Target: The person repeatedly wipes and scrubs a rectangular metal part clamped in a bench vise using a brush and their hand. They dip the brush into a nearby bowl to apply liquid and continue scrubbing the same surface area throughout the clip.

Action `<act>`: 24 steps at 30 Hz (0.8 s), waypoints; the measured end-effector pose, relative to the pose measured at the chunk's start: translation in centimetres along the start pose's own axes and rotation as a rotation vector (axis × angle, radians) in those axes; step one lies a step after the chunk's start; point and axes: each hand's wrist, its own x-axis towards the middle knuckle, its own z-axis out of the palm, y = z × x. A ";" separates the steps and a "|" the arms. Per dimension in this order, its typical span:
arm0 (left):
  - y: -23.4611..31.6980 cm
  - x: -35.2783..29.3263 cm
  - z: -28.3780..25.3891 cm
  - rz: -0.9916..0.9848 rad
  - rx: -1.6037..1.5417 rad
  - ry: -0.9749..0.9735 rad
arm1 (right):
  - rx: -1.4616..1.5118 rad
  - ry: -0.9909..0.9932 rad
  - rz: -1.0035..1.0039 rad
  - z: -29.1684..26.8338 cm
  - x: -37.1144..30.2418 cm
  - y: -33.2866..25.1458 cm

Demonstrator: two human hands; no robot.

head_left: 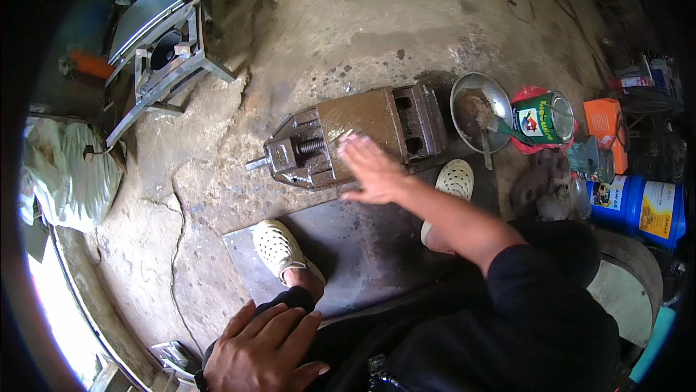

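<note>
A heavy machine vise (366, 120), dark and wet-looking with a brown flat top, lies on the floor in front of me. Its threaded screw (312, 147) shows toward the left end. My right hand (373, 171) is laid flat on the vise's top, fingers stretched and thumb apart. A small pale glint or edge shows by the fingertips; I cannot make out what it is. Below, my left hand (264, 348) rests over my bent left knee, its fingers loosely spread and holding nothing. To the right of the vise sits a metal bowl (464, 95) with brownish contents and a handled tool in it.
A green can (544, 118) stands on red plastic beside the bowl, near an orange case (604, 131) and a blue bucket (638, 207). My pale clogs (279, 247) flank a dark floor sheet (362, 247). A metal frame stand (170, 65) and a whitish plastic bag (72, 171) are at left.
</note>
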 end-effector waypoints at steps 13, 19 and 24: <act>-0.6 0.5 -0.5 -0.039 -0.025 0.008 | -0.122 0.193 0.097 -0.3 -0.3 3.4; -0.6 0.8 -0.8 0.066 -0.002 0.030 | -0.037 0.181 0.067 -0.8 1.3 1.7; -0.6 0.7 -1.3 -0.037 -0.006 0.010 | -0.257 0.107 0.107 -1.6 -0.8 4.9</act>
